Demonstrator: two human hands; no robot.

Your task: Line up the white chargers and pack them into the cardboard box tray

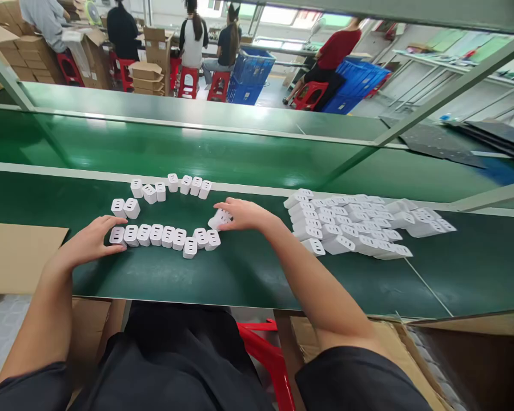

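Note:
A front row of white USB chargers [156, 234] stands on the green work surface, each with two dark slots facing up. At its left end, my left hand [89, 242] has its thumb and fingers on either side of the end charger [117, 235]. Past the row's right end, my right hand [245, 216] is closed round white chargers [220, 220]; how many is partly hidden by the fingers. Two more chargers [125, 208] sit just behind my left hand. Farther back is a loose, uneven row of several chargers [172, 182].
A large block of tightly packed chargers [346, 222] stands to the right. Cardboard [21, 257] lies at the left. A pale rail [257, 189] runs behind the chargers, and slanted frame posts [445, 94] rise at the right. Beyond, several people sit on red stools near blue crates [252, 74].

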